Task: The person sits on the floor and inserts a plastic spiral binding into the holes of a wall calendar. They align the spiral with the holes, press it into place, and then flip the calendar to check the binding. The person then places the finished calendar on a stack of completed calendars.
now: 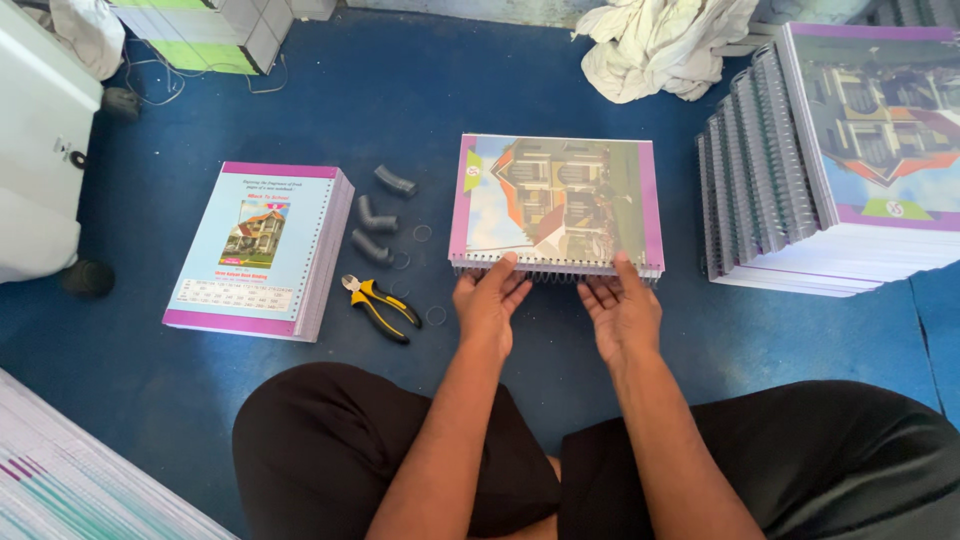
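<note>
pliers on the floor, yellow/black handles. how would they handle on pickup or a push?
The pliers look metal with moulded handles, so probably stiff and heavy for their size. They lie flat on the blue floor with handles splayed, so a push should slide or pivot them, not roll them. The handles may swing about the joint when lifted. Neither the left hand nor right hand touches them.

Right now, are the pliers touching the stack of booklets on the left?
Apart. The head view shows bare blue floor between the pliers and the left booklet stack.
</note>
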